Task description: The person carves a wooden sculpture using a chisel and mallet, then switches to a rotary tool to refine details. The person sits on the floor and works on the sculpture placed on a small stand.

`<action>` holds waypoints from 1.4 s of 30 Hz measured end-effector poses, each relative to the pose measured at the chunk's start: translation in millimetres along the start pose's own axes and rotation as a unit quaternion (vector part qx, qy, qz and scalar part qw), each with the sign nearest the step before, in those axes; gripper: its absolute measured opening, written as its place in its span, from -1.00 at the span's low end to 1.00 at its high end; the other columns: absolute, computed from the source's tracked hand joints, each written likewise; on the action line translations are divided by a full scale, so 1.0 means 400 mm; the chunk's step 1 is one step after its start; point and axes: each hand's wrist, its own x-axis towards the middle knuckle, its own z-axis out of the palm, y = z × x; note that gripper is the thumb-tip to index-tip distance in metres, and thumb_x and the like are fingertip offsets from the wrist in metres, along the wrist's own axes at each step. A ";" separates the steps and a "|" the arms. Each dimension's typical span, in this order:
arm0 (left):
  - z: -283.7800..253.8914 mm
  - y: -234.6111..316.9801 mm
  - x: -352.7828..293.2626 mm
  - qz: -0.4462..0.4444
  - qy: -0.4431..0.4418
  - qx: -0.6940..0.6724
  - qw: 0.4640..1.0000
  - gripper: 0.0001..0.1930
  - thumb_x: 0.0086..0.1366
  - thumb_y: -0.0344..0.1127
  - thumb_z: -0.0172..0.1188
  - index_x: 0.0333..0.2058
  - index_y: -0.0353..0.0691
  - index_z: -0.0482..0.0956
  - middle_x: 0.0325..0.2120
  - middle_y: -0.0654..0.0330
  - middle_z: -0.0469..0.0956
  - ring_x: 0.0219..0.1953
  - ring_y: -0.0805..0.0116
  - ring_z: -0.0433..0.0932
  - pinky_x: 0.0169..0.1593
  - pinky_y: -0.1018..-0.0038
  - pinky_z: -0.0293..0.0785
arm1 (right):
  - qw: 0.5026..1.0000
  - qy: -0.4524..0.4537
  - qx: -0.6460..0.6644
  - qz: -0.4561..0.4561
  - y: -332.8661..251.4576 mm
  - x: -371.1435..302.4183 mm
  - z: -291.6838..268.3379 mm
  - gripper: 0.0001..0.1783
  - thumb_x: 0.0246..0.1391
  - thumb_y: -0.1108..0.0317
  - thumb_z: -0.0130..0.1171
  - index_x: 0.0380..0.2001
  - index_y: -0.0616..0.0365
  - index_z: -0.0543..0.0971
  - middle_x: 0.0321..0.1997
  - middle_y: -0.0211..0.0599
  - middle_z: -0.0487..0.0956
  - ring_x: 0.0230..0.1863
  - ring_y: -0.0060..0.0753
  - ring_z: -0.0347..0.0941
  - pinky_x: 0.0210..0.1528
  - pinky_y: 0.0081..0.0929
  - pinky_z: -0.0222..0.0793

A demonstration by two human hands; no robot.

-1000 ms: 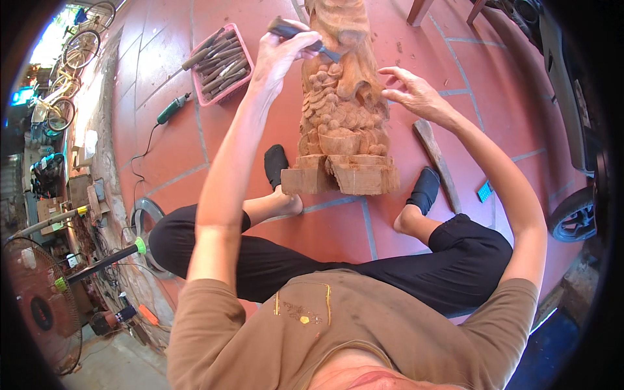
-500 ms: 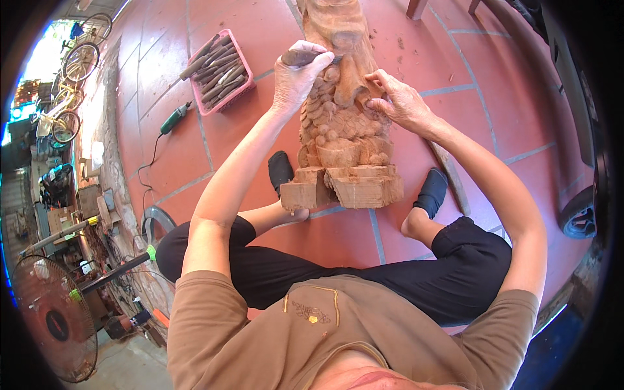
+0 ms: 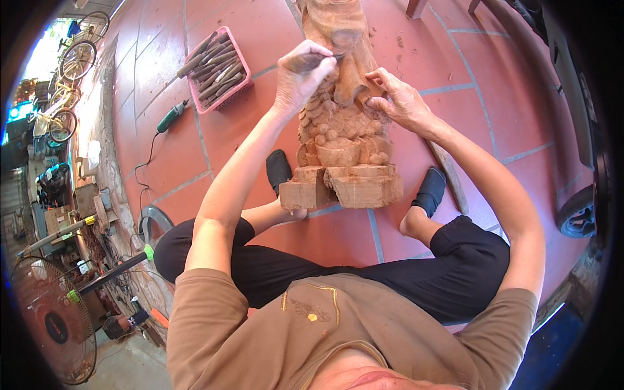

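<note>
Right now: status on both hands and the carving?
Left hand shut on chisel, tip at wooden carving. Right hand open, fingers pressed on carving's side. Carving lies on tiled floor between the feet. Nothing blocking.

Wood carving [image 3: 344, 140] lies on the tiled floor [image 3: 260, 26] between the seated person's 2 feet. Tool basket [image 3: 216, 69] sits left of it; power tool [image 3: 170, 117] beside the basket; fan [image 3: 52, 318] far left.

We grip a chisel [image 3: 316, 61] in our left hand [image 3: 302, 73] against the wood carving [image 3: 344, 136] on the tiled floor [image 3: 260, 32]; our right hand [image 3: 398, 99] steadies it.
</note>
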 end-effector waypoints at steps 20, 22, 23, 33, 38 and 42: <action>-0.001 0.001 0.009 -0.044 0.012 -0.134 0.990 -0.98 0.23 -0.53 0.25 -0.36 -0.33 0.59 -0.37 0.14 0.66 -0.30 0.42 0.66 -0.15 0.49 0.63 | 1.000 0.006 -0.013 -0.015 0.006 0.001 -0.003 -0.42 0.12 0.25 0.34 0.16 0.01 0.35 0.11 -0.06 0.55 0.02 -0.09 0.55 0.06 -0.22 0.44; 0.006 0.011 -0.007 -0.007 -0.008 -0.029 1.000 -0.98 0.25 -0.52 0.24 -0.35 -0.34 0.58 -0.38 0.12 0.66 -0.31 0.40 0.67 -0.18 0.50 0.63 | 1.000 -0.003 -0.011 0.001 0.004 -0.005 -0.002 -0.42 0.12 0.26 0.34 0.16 0.02 0.35 0.13 -0.06 0.55 0.05 -0.08 0.55 0.06 -0.21 0.44; -0.004 0.011 0.003 -0.041 -0.018 -0.088 0.995 -0.98 0.25 -0.52 0.24 -0.35 -0.33 0.58 -0.37 0.13 0.66 -0.31 0.41 0.66 -0.17 0.51 0.62 | 1.000 -0.006 -0.008 0.007 -0.001 -0.007 -0.007 -0.43 0.12 0.26 0.33 0.16 0.01 0.35 0.13 -0.06 0.55 0.06 -0.08 0.54 0.07 -0.21 0.43; -0.039 0.055 0.008 -0.168 -0.038 -0.258 0.951 -0.96 0.27 -0.52 0.22 -0.34 -0.33 0.53 -0.38 0.06 0.65 -0.37 0.34 0.68 -0.21 0.41 0.65 | 1.000 0.005 -0.006 -0.002 0.000 -0.010 -0.004 -0.43 0.12 0.26 0.34 0.16 0.00 0.36 0.16 -0.06 0.54 0.08 -0.07 0.55 0.07 -0.21 0.44; 0.004 0.033 -0.011 -0.076 -0.010 -0.159 0.984 -0.90 0.30 -0.44 0.23 -0.37 -0.33 0.53 -0.41 0.03 0.65 -0.37 0.31 0.69 -0.27 0.39 0.68 | 1.000 -0.005 -0.006 0.011 -0.012 -0.009 -0.006 -0.46 0.12 0.20 0.33 0.13 -0.03 0.37 0.14 -0.13 0.54 0.08 0.01 0.53 0.04 -0.14 0.44; -0.059 0.069 0.052 -0.111 -0.044 -0.184 0.976 -0.91 0.24 -0.46 0.28 -0.38 -0.31 0.53 -0.42 0.12 0.65 -0.35 0.42 0.67 -0.27 0.48 0.64 | 1.000 0.005 -0.007 0.000 0.003 -0.008 0.000 -0.47 0.12 0.17 0.32 0.12 -0.05 0.38 0.14 -0.17 0.53 0.05 0.03 0.54 0.02 -0.10 0.44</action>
